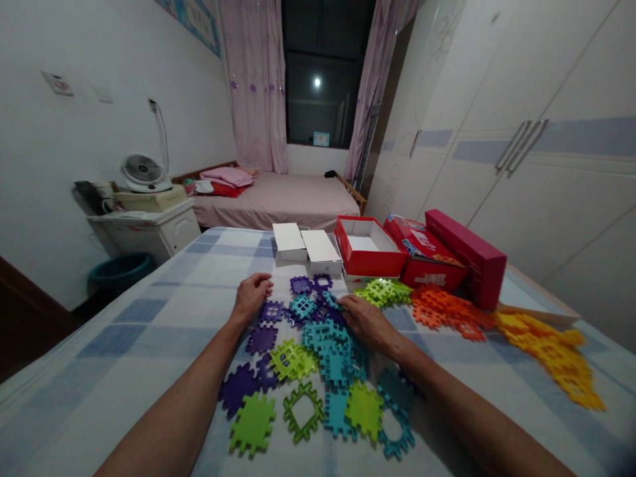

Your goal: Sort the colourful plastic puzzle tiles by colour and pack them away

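Observation:
My left hand (252,298) rests on the bedsheet with its fingers curled in, beside the purple interlocking tiles (272,311); nothing shows in its grasp. Over the far part of the pile, my right hand (368,323) pinches a small teal interlocking tile (332,301) above purple ones. Teal tiles (334,351) form a heap in the middle, and a teal window-shaped tile (303,306) lies between the hands. Nearer to me are a stack of lime tiles (293,360), a solid lime tile (252,424), a green frame tile (303,412) and a dark purple tile (239,389).
To the right lie piles of lime (382,291), orange (447,311) and yellow tiles (551,351). Behind stand white boxes (322,248), an open red box (370,255), a printed red box (422,255) and a long crimson box (467,255).

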`<state>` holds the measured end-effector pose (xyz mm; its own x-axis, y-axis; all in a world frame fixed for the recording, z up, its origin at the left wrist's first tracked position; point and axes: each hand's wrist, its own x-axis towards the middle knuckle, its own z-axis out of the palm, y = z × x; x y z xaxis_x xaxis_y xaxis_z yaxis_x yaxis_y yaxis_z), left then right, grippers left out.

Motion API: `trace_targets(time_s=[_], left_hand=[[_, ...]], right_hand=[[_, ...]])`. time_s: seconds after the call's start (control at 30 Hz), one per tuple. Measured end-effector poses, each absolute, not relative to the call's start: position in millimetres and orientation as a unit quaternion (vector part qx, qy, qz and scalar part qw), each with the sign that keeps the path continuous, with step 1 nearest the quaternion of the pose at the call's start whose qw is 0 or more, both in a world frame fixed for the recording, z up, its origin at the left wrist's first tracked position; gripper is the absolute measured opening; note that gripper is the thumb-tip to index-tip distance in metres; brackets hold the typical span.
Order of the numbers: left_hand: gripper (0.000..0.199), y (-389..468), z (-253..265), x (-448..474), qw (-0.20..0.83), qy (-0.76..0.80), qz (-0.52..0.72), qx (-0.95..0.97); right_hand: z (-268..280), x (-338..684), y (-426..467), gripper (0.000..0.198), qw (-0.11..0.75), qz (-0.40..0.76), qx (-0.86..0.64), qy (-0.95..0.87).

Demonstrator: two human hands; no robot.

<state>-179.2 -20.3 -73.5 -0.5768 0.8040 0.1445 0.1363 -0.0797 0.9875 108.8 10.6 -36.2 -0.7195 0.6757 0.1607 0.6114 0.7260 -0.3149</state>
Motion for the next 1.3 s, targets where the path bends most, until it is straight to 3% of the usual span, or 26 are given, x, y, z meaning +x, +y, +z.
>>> trace_targets(time_s=[0.2,0.37,0.53,0.73,0.9,1.03,1.17,1.3], left_hand=[[0.026,-17.9,-76.6,-180.0,0.265,0.623,0.635,0.372],[0.024,-17.1,-77.7,-179.9,0.263,0.627,0.633,0.37],[0.024,-18.0,-76.3,-179.8,0.257,0.631,0.628,0.376],[0.024,-19.4,-74.5,-179.2,0.257,0.633,0.621,0.385],[0.023,-18.8,-76.0,-179.1,0.25,0.634,0.62,0.388],[0.023,-17.0,-79.1,-180.1,0.248,0.632,0.619,0.395],[0.024,-16.7,-80.3,-180.9,0.241,0.633,0.616,0.403],[0.025,-17.4,-80.7,-181.5,0.233,0.636,0.608,0.414]], right_hand=[[-24.8,111.3,15.3,0.023,0.226,0.168,-0.369,-0.886],[-9.5,127.7,-19.8,0.02,0.164,0.235,-0.292,-0.913],[-16.5,111.7,-49.6,0.057,0.084,0.174,-0.228,-0.955],[-32.2,71.7,-17.5,0.043,0.161,0.116,-0.23,-0.953],[-26.2,55.1,-1.8,0.036,0.187,0.087,-0.256,-0.945],[-15.7,55.1,-24.1,0.028,0.176,0.126,-0.184,-0.959],[-19.0,45.1,-49.8,0.042,0.094,0.128,-0.14,-0.977],[-30.0,30.6,-57.4,0.051,0.096,0.106,-0.154,-0.978]])
